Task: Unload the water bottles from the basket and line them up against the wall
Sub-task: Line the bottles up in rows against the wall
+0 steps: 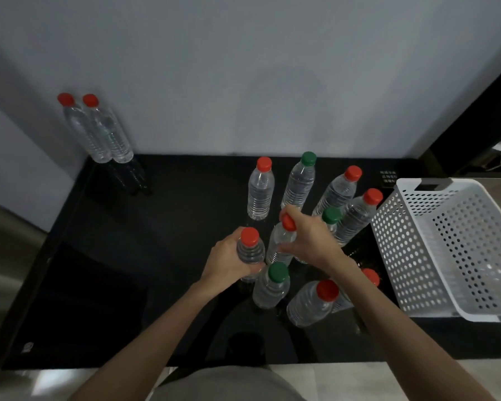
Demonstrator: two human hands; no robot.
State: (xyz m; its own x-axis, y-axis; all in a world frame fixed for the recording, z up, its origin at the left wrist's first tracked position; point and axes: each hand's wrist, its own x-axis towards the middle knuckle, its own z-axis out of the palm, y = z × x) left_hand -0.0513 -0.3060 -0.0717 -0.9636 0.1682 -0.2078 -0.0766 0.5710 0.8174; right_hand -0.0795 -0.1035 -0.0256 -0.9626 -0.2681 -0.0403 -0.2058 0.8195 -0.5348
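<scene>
Both arms reach forward over the desk [99, 270]. My left hand [229, 260] wraps a red-capped bottle [250, 250], and my right hand [310, 237] clamps a second bottle [281, 247] at the neck. Two bottles [104, 134] stand against the wall [243, 68]. My forearm half hides a third bottle [370, 275] near the basket [402, 241].

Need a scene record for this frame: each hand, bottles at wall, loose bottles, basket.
left hand: grips red-capped bottle near its top
right hand: grips second red-capped bottle at the neck
wall pair: two red-capped bottles, upright, side by side, left corner against the wall
cluster: ten bottles mid-counter, including both held; three have green caps
basket: white, perforated, right side; no bottles visible inside
counter: black, glossy
</scene>
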